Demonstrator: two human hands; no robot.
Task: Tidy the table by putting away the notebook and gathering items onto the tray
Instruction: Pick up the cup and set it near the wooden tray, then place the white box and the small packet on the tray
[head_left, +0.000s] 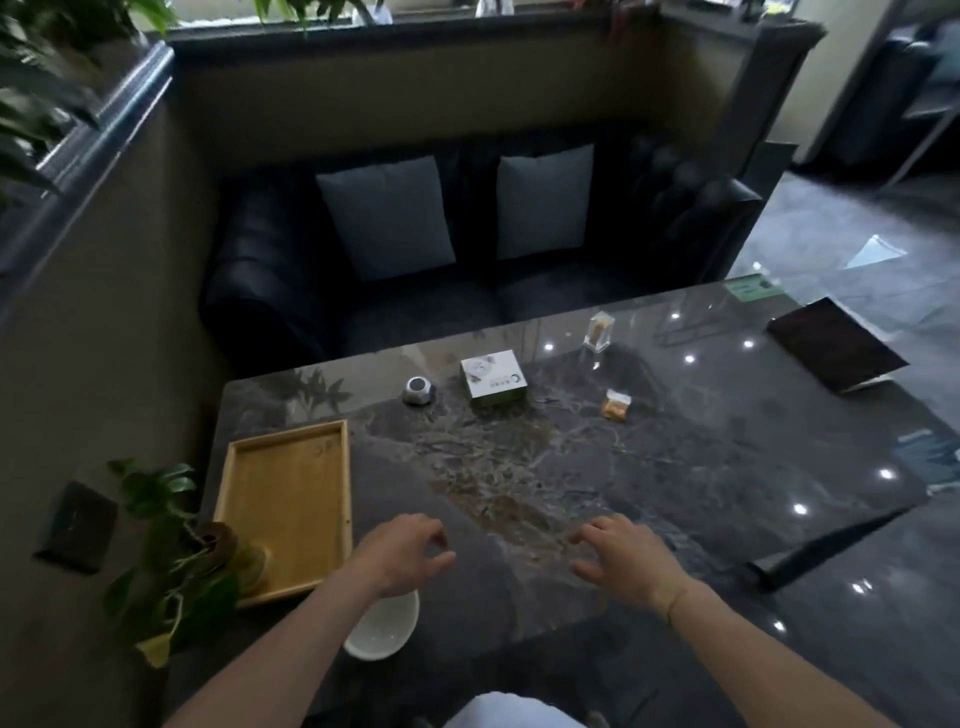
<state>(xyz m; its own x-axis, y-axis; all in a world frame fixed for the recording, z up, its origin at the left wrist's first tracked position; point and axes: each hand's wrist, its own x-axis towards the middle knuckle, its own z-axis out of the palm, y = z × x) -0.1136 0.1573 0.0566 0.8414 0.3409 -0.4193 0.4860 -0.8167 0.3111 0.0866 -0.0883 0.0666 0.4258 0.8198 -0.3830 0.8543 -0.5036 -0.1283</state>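
A wooden tray (288, 506) lies at the table's left side with nothing on its floor. A dark notebook (836, 345) lies at the far right corner, overhanging the edge. On the far half stand a white box (493, 381), a round silver object (417, 391), a clear toothpick holder (599, 331) and a small orange packet (616, 405). A white bowl (384, 626) sits at the near edge under my left forearm. My left hand (408, 553) and my right hand (621, 558) hover above the near table, fingers loosely curled, holding nothing.
The dark marble table (571, 467) is glossy. A potted plant (176, 551) stands at the tray's near left corner, its pot on the tray's rim. A black sofa (467, 249) with two grey cushions stands behind the table. A wall runs along the left.
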